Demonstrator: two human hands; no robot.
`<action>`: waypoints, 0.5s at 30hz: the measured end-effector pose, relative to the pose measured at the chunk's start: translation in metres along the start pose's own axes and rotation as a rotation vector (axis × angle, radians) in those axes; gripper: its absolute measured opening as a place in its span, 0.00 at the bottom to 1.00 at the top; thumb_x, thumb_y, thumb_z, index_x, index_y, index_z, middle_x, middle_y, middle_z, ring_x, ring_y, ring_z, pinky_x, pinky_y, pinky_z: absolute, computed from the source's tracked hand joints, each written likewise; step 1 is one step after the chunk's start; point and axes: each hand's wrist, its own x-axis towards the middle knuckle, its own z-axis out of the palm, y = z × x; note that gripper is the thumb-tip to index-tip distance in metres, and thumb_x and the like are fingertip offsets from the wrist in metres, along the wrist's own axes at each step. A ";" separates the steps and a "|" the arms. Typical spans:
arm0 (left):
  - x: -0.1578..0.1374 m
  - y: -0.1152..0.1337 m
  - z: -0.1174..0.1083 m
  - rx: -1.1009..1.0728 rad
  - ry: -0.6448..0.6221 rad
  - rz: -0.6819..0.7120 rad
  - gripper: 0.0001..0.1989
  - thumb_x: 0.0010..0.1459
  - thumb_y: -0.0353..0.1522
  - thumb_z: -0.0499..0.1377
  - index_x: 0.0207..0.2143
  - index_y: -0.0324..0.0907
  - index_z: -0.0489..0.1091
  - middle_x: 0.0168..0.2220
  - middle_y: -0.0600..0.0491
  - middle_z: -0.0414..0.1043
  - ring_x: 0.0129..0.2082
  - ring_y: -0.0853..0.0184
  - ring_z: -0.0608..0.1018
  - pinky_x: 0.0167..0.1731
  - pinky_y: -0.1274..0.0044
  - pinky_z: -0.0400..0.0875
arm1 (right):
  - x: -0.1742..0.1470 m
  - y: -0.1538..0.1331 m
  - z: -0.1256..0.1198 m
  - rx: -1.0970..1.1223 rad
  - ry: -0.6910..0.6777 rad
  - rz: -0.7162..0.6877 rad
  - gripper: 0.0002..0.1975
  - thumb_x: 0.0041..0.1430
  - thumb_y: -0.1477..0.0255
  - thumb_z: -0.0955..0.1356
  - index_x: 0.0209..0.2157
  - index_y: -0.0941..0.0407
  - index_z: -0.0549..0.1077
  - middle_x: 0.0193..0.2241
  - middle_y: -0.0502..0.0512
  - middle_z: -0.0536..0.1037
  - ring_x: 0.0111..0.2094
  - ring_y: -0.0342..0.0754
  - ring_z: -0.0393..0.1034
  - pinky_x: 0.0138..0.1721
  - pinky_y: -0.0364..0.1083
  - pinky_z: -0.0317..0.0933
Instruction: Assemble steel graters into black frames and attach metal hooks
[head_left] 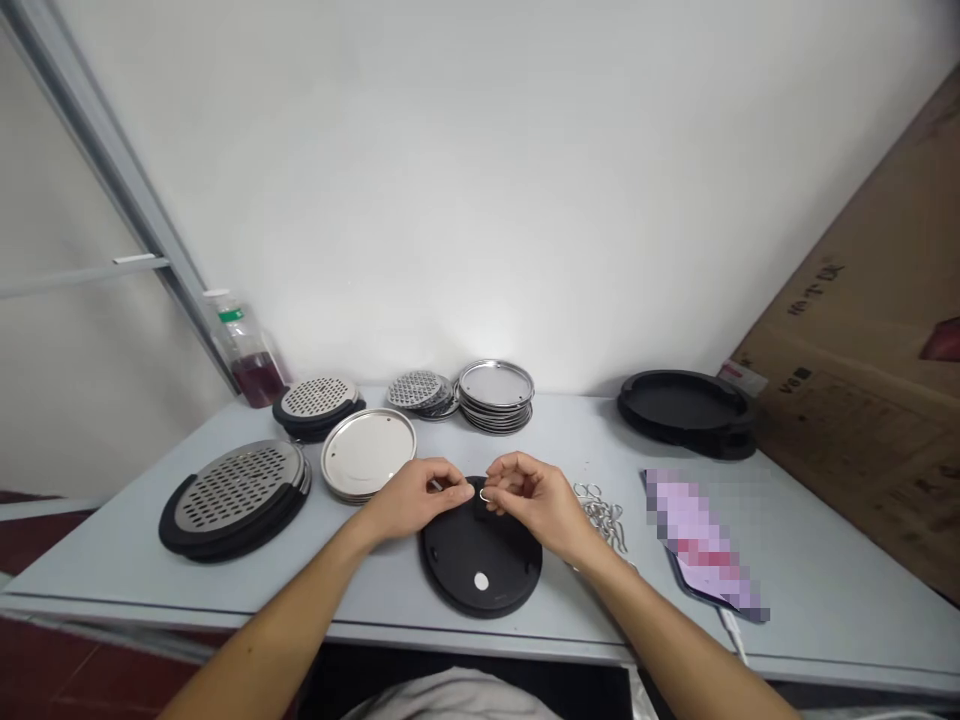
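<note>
A black round plate [487, 560] with a white dot near its front edge lies on the table before me. Over its far edge, my right hand [536, 497] pinches a small metal ring [485, 494] between thumb and fingers. Just left of the ring is my left hand [424, 495], its thumb and fingertips closed together at the plate's far rim; what they hold, if anything, is hidden. Beside my right wrist lies a pile of small metal hooks and rings [606, 522], partly covered by the forearm.
Left are perforated metal discs in black holders [240, 490] and silver round lids [367, 455]. Behind stand stacked lids [496, 395], loose perforated discs [420, 390] and a bottle [255, 370]. Right are a phone [701, 540] on a cable, black trays [682, 410] and a carton [862, 380].
</note>
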 end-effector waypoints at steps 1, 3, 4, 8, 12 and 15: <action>-0.001 0.001 0.002 0.000 0.001 0.015 0.12 0.58 0.39 0.59 0.32 0.40 0.77 0.33 0.52 0.76 0.34 0.66 0.76 0.36 0.77 0.68 | -0.001 0.000 0.001 0.000 0.005 -0.013 0.15 0.49 0.64 0.75 0.34 0.56 0.72 0.24 0.48 0.76 0.25 0.43 0.73 0.29 0.44 0.68; -0.001 0.002 0.006 0.002 0.012 0.046 0.11 0.58 0.38 0.59 0.32 0.41 0.77 0.33 0.52 0.76 0.34 0.66 0.75 0.37 0.78 0.68 | -0.001 0.001 0.003 -0.001 0.016 -0.037 0.14 0.49 0.63 0.75 0.32 0.56 0.72 0.22 0.47 0.75 0.24 0.43 0.72 0.29 0.43 0.67; 0.000 0.002 0.008 -0.002 0.021 0.054 0.11 0.58 0.38 0.59 0.32 0.41 0.77 0.34 0.52 0.76 0.35 0.66 0.75 0.37 0.78 0.68 | 0.000 0.002 0.003 -0.003 0.025 -0.048 0.14 0.49 0.63 0.75 0.32 0.56 0.72 0.21 0.47 0.75 0.24 0.43 0.72 0.29 0.43 0.67; 0.002 0.001 0.018 -0.084 0.028 0.039 0.10 0.58 0.38 0.60 0.33 0.41 0.75 0.32 0.53 0.76 0.34 0.66 0.76 0.36 0.78 0.68 | 0.003 0.004 0.003 0.015 0.059 -0.065 0.12 0.50 0.63 0.75 0.30 0.56 0.73 0.20 0.48 0.76 0.23 0.43 0.71 0.28 0.43 0.66; 0.006 -0.004 0.022 -0.181 0.081 0.032 0.10 0.57 0.38 0.60 0.31 0.40 0.73 0.31 0.53 0.75 0.34 0.66 0.75 0.37 0.77 0.69 | 0.003 0.004 0.001 -0.037 0.030 -0.094 0.11 0.55 0.63 0.72 0.34 0.56 0.76 0.24 0.50 0.77 0.26 0.45 0.72 0.31 0.45 0.67; 0.009 -0.008 0.021 -0.190 0.175 0.034 0.11 0.56 0.38 0.60 0.29 0.40 0.72 0.29 0.54 0.73 0.33 0.66 0.74 0.37 0.77 0.69 | 0.000 0.003 0.001 -0.275 0.048 -0.228 0.10 0.59 0.66 0.70 0.40 0.55 0.77 0.27 0.52 0.77 0.27 0.45 0.71 0.32 0.45 0.66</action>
